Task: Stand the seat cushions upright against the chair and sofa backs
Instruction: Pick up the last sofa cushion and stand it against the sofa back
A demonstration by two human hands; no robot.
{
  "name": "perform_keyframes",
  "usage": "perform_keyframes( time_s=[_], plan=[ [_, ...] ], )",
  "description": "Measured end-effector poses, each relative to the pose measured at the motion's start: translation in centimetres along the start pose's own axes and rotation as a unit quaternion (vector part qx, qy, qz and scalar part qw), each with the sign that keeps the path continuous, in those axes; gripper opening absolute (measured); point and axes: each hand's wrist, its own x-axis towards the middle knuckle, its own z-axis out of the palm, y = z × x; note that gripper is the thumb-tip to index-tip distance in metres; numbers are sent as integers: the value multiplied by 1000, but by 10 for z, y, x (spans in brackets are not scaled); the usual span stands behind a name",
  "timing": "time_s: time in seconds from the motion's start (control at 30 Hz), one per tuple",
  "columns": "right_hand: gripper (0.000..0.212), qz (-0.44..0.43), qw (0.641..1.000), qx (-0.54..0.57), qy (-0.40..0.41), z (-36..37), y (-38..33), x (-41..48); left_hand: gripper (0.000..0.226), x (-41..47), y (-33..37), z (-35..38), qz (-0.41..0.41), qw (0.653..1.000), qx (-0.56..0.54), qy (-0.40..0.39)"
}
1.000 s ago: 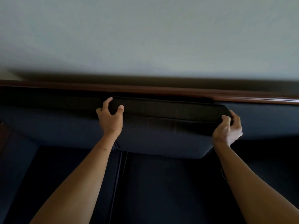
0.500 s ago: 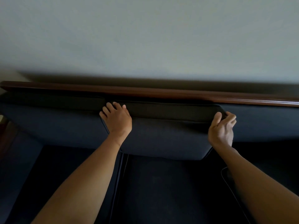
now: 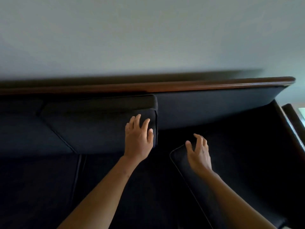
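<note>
A dark navy seat cushion (image 3: pixel 99 124) stands upright against the sofa back (image 3: pixel 214 104), under its brown wooden top rail (image 3: pixel 198 85). My left hand (image 3: pixel 138 139) lies flat on the lower right part of that cushion, fingers spread, holding nothing. To the right, another dark cushion (image 3: pixel 179 164) lies flat on the seat with its rounded corner showing. My right hand (image 3: pixel 198 152) hovers over that corner with fingers apart and curled; whether it touches the cushion I cannot tell.
A dark wooden armrest (image 3: pixel 292 123) closes the sofa at the far right. A pale wall (image 3: pixel 148 38) rises behind the rail. Seat cushions (image 3: pixel 41 187) fill the shadowed left and lower part of the view.
Both hands let go of the upright cushion's top edge. The view swung right; my left hand now rests on the cushion's face and my right hand has dropped over the flat cushion.
</note>
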Motion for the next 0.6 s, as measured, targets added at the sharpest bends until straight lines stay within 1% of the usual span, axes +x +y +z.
perform_keyframes(
  time_s=[0.07,0.13,0.23,0.33,0.4,0.5,0.6],
  plan=[
    [51,6,1000,-17,-8,-25,45,8,41,-14,37,38,-27,999,-27,-23],
    [50,9,999,-39,-27,-50,91,19,43,-31,70,76,-76,995,-55,-46],
    [51,18,995,-77,-61,-87,157,38,42,-61,115,130,-201,968,-110,-103],
    [53,21,991,-109,-78,-115,213,60,50,-91,147,175,-342,912,-165,-152],
    [58,29,987,-127,-93,-124,241,80,63,-103,160,203,-418,870,-199,-169],
    [68,47,979,-165,-109,-122,273,114,86,-112,165,237,-525,801,-250,-142],
    [77,57,974,-187,-118,-110,294,149,105,-111,163,264,-583,743,-311,-103]
  ],
)
